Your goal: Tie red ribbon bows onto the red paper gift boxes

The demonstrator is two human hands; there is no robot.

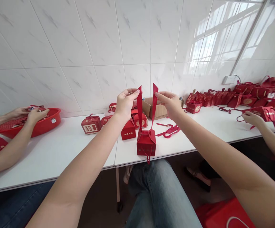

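Small red box (146, 149): upright near the front edge of the tabletop (66, 152), just below our hands, its cord (148, 158) hanging over that edge.
Ribbon (139, 109): two tails rise from the box's top, apart and unknotted.
Our grip: left hand (125, 103) pinches one tail near its tip; right hand (172, 102) pinches the other.
How far along: we see the box folded into shape and the ribbon in place; the tails are not tied, which we judge leaves this one partway.
White surface: other red boxes (91, 125), loose ribbons (169, 130) and an open cardboard carton (160, 111).
Room: marbled wall tiles (106, 38), a power strip (230, 79), and co-workers' hands (36, 114) busy on both sides of us.
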